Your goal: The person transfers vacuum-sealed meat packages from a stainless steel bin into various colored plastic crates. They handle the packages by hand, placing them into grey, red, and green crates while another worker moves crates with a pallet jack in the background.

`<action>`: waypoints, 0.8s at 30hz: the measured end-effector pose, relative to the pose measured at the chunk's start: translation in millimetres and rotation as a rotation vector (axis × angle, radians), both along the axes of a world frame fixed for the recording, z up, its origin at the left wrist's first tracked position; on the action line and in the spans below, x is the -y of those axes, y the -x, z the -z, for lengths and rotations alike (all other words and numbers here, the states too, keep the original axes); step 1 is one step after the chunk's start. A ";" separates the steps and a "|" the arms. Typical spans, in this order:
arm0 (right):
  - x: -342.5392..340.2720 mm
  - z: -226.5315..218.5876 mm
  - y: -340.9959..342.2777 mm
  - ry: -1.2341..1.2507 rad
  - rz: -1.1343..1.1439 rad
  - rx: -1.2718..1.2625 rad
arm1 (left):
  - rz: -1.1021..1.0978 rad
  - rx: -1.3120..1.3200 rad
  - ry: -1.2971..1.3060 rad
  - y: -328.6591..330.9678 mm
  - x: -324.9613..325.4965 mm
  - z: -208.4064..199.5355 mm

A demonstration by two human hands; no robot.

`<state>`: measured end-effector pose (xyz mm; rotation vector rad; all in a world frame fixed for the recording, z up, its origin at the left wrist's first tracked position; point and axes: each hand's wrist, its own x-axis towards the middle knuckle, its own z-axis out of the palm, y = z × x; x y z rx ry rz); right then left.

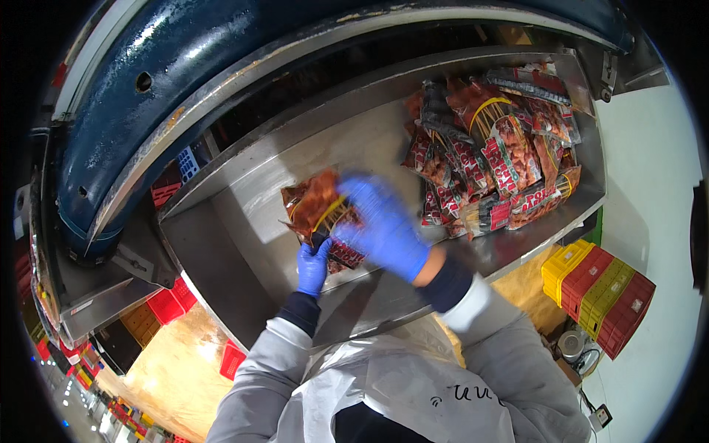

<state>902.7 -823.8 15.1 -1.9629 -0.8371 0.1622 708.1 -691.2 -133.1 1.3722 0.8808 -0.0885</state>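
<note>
My left hand (313,267), in a blue glove, grips the lower edge of a pack of skewers (319,209). This pack has a brown-red printed film, thin wooden sticks and a yellow band, and it is held over the left part of a metal trough (251,247). My right hand (384,229), also blue-gloved, is at the right side of the same pack, over its sticks. Motion smears its fingers, so their hold is unclear. Beneath the held pack more printed film shows; whether it is a second pack cannot be made out.
A heap of similar skewer packs (502,155) lies at the trough's right end. Beyond the far wall curves a large dark blue machine body (162,81). Stacked yellow and red crates (598,295) stand at the right, a red crate (171,299) at the left below the trough.
</note>
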 end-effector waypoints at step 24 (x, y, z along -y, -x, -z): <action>51.2 82.0 -13.5 0.241 0.089 -0.255 | -0.021 0.159 0.520 -54.0 32.1 -44.2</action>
